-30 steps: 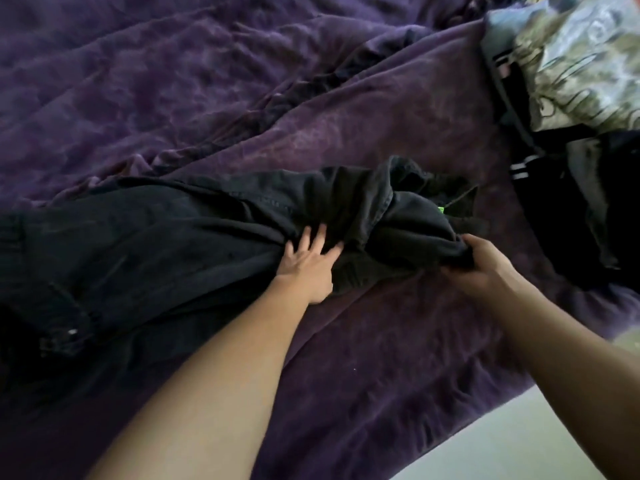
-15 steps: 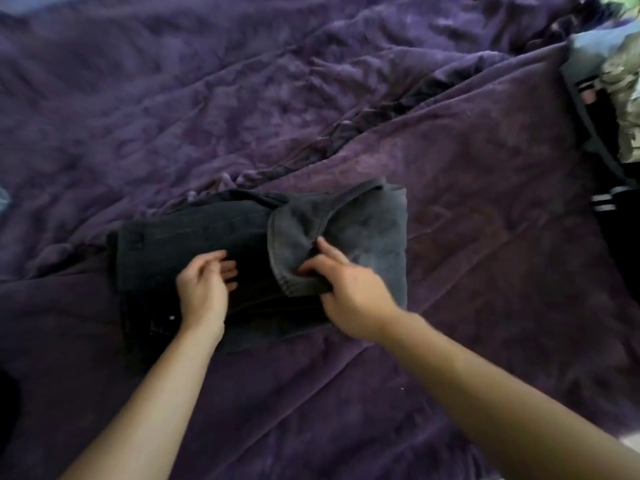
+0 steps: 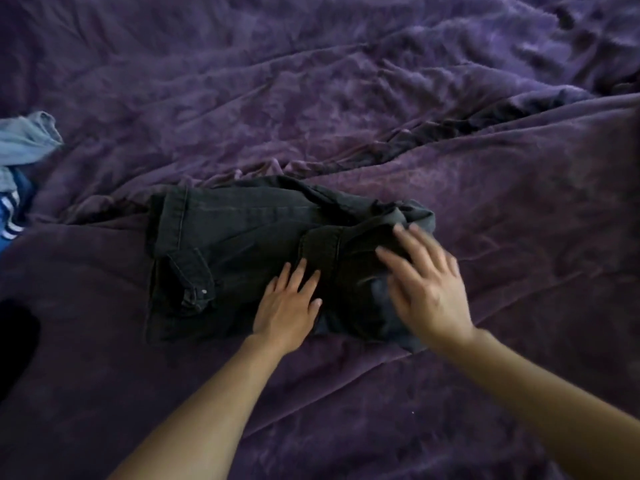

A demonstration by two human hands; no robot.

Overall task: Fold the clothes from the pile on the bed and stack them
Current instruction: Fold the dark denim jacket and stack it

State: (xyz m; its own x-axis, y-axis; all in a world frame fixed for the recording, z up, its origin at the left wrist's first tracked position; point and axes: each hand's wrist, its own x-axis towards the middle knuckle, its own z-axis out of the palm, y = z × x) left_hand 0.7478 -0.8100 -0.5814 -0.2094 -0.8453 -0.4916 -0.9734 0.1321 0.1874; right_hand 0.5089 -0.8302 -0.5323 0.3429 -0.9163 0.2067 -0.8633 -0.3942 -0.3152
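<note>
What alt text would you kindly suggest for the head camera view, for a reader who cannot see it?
A person's left hand lies flat on a folded pair of black jeans on a rumpled purple bedspread, while the right hand, blurred and open-fingered, is over the folded end. Light blue clothing lies at the left edge.

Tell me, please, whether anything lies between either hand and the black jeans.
Nothing visible does. The left hand lies flat on the folded black jeans; the right hand, blurred, fingers straight, is at their right end.
</note>
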